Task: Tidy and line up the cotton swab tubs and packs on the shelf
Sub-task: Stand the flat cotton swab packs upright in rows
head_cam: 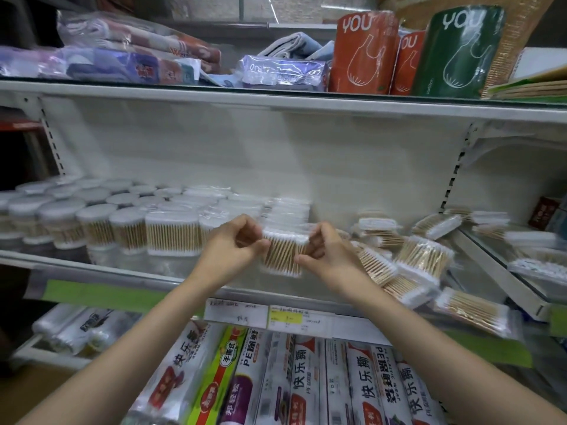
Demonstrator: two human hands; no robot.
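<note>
Clear-wrapped swab pack (283, 254) pinched at both sides by left hand (234, 243) and right hand (325, 251) (fingers curled on film); best set upright, flush beside the standing row (171, 233).

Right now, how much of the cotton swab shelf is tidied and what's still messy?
Done: the round tubs on the left stand in rows, with flat packs lined up beside them. In hand: the left hand and right hand both pinch one pack at the end of that row. Left: the loose packs on the right lie tumbled at angles.
</note>
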